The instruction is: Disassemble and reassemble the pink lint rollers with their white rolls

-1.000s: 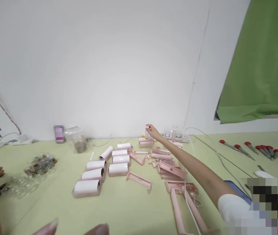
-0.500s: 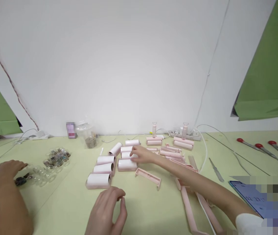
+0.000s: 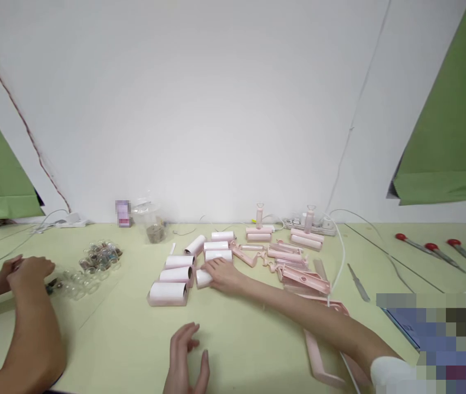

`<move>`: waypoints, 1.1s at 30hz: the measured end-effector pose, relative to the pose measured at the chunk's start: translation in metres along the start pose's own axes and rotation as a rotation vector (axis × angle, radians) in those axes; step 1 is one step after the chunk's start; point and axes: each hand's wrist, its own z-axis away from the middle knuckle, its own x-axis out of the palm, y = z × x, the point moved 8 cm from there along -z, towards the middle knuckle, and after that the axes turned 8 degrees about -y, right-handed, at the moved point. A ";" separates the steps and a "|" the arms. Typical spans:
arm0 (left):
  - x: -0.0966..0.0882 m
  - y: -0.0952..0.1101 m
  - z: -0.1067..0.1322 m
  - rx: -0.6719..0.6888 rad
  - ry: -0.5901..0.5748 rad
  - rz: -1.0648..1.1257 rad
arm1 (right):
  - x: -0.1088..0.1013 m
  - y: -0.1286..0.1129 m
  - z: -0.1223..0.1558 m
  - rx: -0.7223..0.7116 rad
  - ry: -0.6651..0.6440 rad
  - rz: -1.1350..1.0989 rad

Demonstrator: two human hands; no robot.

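My right hand (image 3: 225,277) reaches in from the right, its fingers curled over the near white lint roller refill (image 3: 203,278), hiding much of it. My left hand (image 3: 186,355) is held near the front of the table with thumb and fingers apart and nothing in it. To the left of the gripped roll, several more white lint roller refills (image 3: 168,293) lie in a column on pinkish clear covers. Others, including a white roll (image 3: 218,256), lie just behind my right hand. A pink roller frame (image 3: 243,253) rests at an angle beyond my right wrist.
Pink roller parts (image 3: 304,278) lie around my right forearm. Two pink lint rollers (image 3: 307,238) stand at the back. Red-handled tools (image 3: 446,256), a blade (image 3: 358,283) and a phone (image 3: 401,328) lie right. At left, another person's hands (image 3: 31,271) are by clear rings (image 3: 79,282).
My right hand has moved nearer, onto the front roll. The pink frame that lay in front of the rolls is gone from there; one now lies farther back. My left hand has shifted right, fingers spread.
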 end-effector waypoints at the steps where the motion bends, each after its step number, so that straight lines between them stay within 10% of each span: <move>1: 0.001 0.002 -0.010 -0.043 -0.049 0.033 | -0.008 0.000 0.001 0.013 0.035 -0.090; 6: 0.020 0.028 -0.079 -0.290 -0.208 0.116 | -0.045 0.013 0.029 0.179 0.215 -0.666; 12: 0.122 0.070 -0.136 -0.422 -0.862 -0.014 | -0.033 0.031 0.099 0.326 0.143 -1.341; 18: 0.182 0.094 -0.142 -0.339 -1.069 0.011 | -0.032 0.056 0.156 0.320 0.341 -1.800; 33: 0.134 0.078 -0.126 -0.381 -0.751 0.549 | -0.024 0.057 0.168 0.200 0.411 -2.167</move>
